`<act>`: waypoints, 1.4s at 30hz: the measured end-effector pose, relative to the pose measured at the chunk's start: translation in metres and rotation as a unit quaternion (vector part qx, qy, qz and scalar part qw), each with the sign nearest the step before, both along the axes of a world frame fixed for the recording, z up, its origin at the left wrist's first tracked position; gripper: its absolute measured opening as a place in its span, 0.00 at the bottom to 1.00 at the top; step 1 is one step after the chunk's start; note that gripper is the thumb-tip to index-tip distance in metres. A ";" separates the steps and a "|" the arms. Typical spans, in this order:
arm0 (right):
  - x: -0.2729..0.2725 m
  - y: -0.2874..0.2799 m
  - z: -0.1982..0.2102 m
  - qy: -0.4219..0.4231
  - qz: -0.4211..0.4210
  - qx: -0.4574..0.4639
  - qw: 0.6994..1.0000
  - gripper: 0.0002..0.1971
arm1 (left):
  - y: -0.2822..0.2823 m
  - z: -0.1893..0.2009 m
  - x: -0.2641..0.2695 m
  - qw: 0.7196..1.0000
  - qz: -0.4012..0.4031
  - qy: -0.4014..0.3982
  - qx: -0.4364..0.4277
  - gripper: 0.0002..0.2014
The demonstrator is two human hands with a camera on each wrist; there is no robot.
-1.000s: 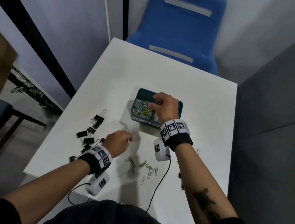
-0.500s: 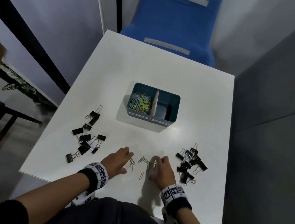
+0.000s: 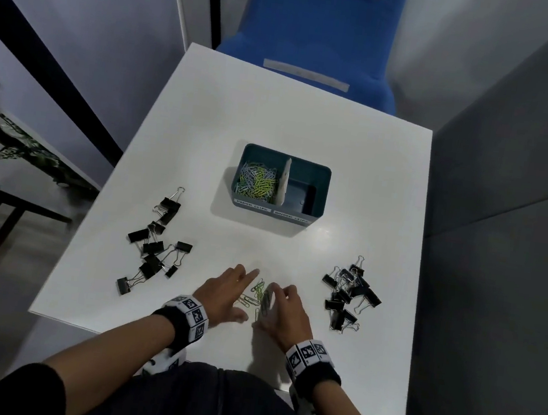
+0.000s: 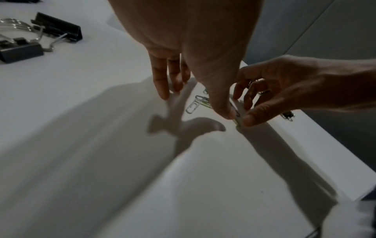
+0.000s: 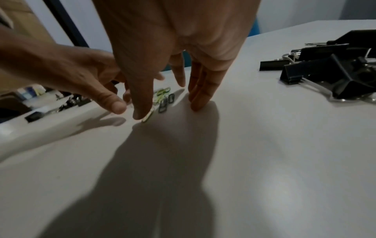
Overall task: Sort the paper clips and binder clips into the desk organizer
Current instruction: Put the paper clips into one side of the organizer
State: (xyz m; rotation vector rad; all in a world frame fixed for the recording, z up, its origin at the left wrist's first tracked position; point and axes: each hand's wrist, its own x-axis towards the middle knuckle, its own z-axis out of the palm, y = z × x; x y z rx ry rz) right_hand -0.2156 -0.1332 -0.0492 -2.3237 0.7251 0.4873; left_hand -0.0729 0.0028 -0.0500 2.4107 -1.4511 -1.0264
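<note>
Closing in from both sides, the left hand [image 3: 226, 293] and the right hand [image 3: 282, 308] are now bracketing the last loose paper clips [image 3: 256, 296] at the 6 o'clock edge of the tabletop [image 3: 207, 123], whereas a second ago the right hand was up at the organizer [image 3: 320, 185] and half a second ago the clips were lying more spread out between the hands. Both hands are lying with fingers relaxed and fairly straight, raking rather than gripping; the right thumb [image 5: 142, 111] is pressing one pale clip against the surface, and nothing is being held aloft. The organizer is sitting near the middle of the tabletop, its 9 o'clock compartment holding a heap of coloured clips, its 3 o'clock compartment looking bare. Two piles of black binder clips, one at 8 o'clock [image 3: 154, 244] and one at 4 o'clock [image 3: 346, 294], are waiting untouched. Judging from this, the paper-clip half is nearly finishing, and the binder clips are all remaining.
</note>
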 end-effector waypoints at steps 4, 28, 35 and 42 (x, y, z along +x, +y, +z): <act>0.001 0.013 -0.003 -0.016 0.013 -0.043 0.999 0.30 | -0.004 -0.004 -0.009 0.999 -0.043 -0.028 -0.006 0.44; 0.019 0.001 -0.002 0.002 -0.075 -0.050 0.996 0.07 | -0.015 -0.001 0.008 0.991 0.084 0.016 -0.098 0.07; 0.010 -0.016 0.005 -0.031 -0.166 0.070 0.983 0.06 | -0.038 0.071 0.060 0.942 0.203 0.040 -0.266 0.07; 0.026 -0.042 0.037 -0.102 -0.214 0.078 0.968 0.11 | -0.092 0.121 0.136 0.906 0.256 -0.058 -0.333 0.09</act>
